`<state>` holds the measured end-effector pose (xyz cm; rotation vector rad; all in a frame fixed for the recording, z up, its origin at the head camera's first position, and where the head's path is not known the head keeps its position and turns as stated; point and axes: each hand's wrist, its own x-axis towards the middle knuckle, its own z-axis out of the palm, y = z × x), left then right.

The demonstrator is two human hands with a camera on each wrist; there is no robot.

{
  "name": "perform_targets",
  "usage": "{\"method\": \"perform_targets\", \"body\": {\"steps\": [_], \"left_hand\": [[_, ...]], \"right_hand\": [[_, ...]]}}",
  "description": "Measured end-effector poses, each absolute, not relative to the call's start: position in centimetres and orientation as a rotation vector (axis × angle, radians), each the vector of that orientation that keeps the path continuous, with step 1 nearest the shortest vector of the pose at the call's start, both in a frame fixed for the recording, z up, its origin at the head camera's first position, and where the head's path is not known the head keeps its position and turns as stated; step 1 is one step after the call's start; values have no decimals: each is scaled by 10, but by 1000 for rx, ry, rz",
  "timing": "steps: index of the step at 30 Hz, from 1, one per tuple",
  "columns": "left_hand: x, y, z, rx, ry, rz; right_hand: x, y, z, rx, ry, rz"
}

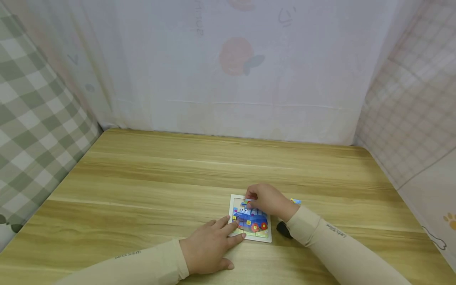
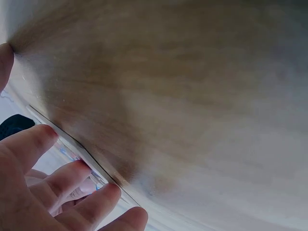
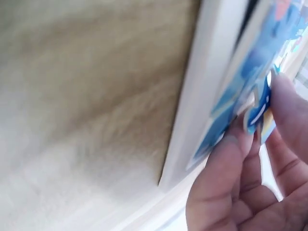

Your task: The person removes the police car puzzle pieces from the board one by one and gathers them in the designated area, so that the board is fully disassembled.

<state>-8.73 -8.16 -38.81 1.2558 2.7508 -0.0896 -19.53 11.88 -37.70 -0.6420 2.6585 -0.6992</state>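
Observation:
A small jigsaw puzzle [image 1: 253, 217] showing a blue cartoon police car lies in a white-rimmed tray [image 1: 263, 239] near the table's front. My left hand [image 1: 210, 245] rests at the tray's lower left, fingers spread, with fingertips on the rim and the picture's edge. Over the top part of the picture is my right hand [image 1: 268, 200]. Its thumb and fingers pinch a blue puzzle piece [image 3: 262, 108], tilted up from the tray in the right wrist view. The hand hides the picture's upper right in the head view.
Just beyond the right wrist lies another colourful piece [image 1: 295, 201], partly covered by the sleeve. A black object [image 1: 284, 229] sits right of the tray, half under the right forearm. The wooden table [image 1: 160, 174] is bordered by hanging cloths at the back and sides.

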Motion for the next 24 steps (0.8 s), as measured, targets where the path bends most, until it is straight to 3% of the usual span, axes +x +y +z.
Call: {"method": "perform_targets", "body": {"steps": [9,24], "left_hand": [[-88,-82,-389,1264,2760,-82],[-89,-82,-389,1279,2764,-76]], "right_hand": [[-199,112,-376,-527,2673,-689],[-197,118,-377,-618,2648,-682]]}}
